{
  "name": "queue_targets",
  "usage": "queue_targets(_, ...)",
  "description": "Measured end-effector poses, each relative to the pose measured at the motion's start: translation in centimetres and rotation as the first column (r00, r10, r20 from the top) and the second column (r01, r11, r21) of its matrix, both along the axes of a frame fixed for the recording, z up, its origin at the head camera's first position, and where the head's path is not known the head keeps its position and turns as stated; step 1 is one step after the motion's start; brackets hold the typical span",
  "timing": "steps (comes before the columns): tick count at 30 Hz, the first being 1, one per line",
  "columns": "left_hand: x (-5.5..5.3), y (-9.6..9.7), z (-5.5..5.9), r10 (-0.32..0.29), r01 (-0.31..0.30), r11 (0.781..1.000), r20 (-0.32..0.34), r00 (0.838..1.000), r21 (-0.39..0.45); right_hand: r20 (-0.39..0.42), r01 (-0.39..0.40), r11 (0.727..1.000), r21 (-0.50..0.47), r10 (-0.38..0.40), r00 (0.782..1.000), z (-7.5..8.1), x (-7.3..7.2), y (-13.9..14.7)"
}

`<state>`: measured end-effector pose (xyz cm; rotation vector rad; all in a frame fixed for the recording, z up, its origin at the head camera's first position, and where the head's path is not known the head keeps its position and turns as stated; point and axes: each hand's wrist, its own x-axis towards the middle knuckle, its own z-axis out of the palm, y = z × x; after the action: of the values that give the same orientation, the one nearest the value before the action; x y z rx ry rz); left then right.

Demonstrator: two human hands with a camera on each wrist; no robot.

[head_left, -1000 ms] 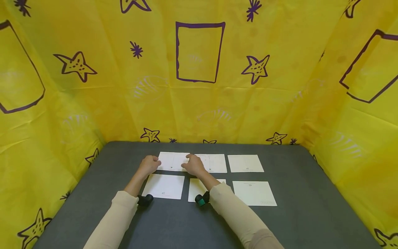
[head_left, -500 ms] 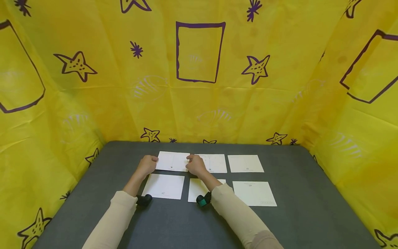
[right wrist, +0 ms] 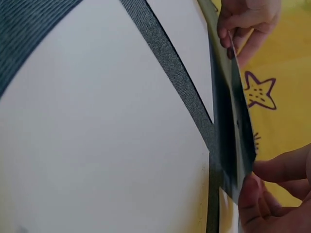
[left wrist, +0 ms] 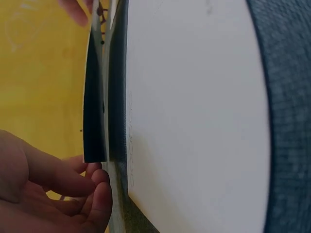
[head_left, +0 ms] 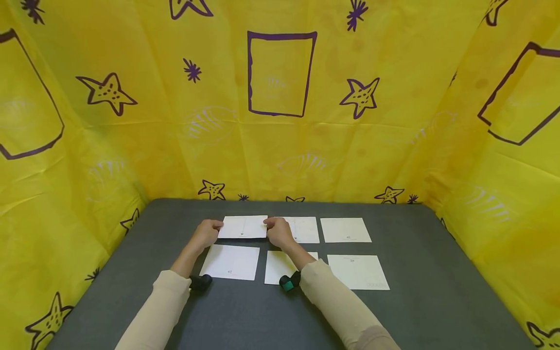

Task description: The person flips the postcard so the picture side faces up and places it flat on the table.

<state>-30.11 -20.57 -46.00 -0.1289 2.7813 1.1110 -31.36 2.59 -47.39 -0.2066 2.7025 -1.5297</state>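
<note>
Both hands hold one white postcard at the back left of the table, one hand at each short side. It is raised a little off the table, blank-lined side up, with a dark shadow along its near edge. My left hand pinches its left end, and my right hand grips its right end. The wrist views show the card's dark underside. In the right wrist view, thumb and fingers of the right hand meet at the card's corner.
Other postcards lie flat: one beside my right hand, one at back right, and a front row of a left, middle and right card. Yellow patterned cloth walls the grey table.
The postcard lay flat and is now lifted, its near edge off the table. My right hand has shifted right to the card's right end; my left has drawn back slightly to the left.
</note>
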Motion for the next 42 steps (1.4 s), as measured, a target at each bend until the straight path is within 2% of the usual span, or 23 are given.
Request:
queue_targets(2,0.1,-0.1,-0.1,-0.005,0.005,1.000,-0.010,1.000,0.010,-0.012,0.010,1.000,-0.008,-0.010,1.000,0.0,0.1,0.1)
queue_targets(9,0.2,-0.6,-0.2,-0.026,0.030,0.996,-0.045,0.999,0.090,-0.140,0.054,0.998,-0.020,-0.056,0.989,-0.2,0.0,0.3)
queue_targets(23,0.4,-1.7,-0.1,-0.088,0.111,0.983,-0.153,0.984,0.146,-0.241,0.071,0.996,-0.051,-0.081,0.967,-0.1,0.0,0.8)
queue_targets(25,0.4,-1.7,-0.1,-0.081,0.109,0.982,-0.170,0.982,0.157,-0.252,0.065,0.996,-0.065,-0.079,0.965,0.0,0.0,0.9)
queue_targets(30,0.4,-1.7,0.2,-0.056,0.094,0.983,-0.230,0.972,0.158,-0.234,0.058,0.991,-0.121,-0.086,0.968,0.2,0.0,1.0)
queue_targets(38,0.3,-1.5,0.4,-0.006,0.061,0.979,-0.270,0.963,0.197,-0.159,0.077,0.975,-0.209,-0.111,0.981,0.5,-0.2,1.0)
queue_targets(42,0.3,-1.5,0.6,0.014,0.054,0.973,-0.293,0.956,0.223,-0.156,0.081,0.972,-0.221,-0.117,0.981,0.7,-0.1,1.1)
